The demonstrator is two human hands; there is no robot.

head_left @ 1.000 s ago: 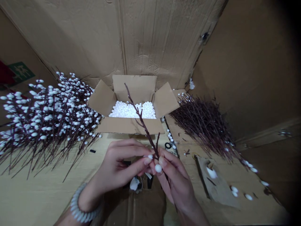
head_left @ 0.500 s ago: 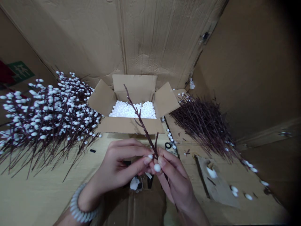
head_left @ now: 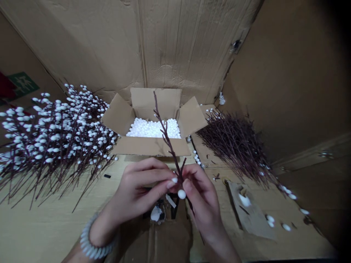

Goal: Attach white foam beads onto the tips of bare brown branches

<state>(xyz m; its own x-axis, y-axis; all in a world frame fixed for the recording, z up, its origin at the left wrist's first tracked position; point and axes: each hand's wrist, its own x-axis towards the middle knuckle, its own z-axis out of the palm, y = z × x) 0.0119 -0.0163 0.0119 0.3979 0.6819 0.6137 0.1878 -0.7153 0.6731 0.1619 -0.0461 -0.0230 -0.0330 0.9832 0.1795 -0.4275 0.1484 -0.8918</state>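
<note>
My right hand grips a dark brown artificial twig low on its stem, its bare forked tip pointing up in front of the box. Between the thumb and forefinger of my left hand is a small white foam berry, held against the twig's side; whether it sits on a stub cannot be made out. Another white berry is on the twig just below, next to my right thumb. Behind the twig stands an open cardboard box filled with white foam berries.
Finished-looking twigs with white berries are heaped at the left. Bare brown twigs lie piled at the right. Loose berries and a brown flat piece are on the right tabletop. Cardboard walls enclose the back and sides.
The twig has tipped more upright, its tip moving right. My right-hand fingers have shifted slightly around the stem, while my left hand keeps pinching the small berry beside it.
</note>
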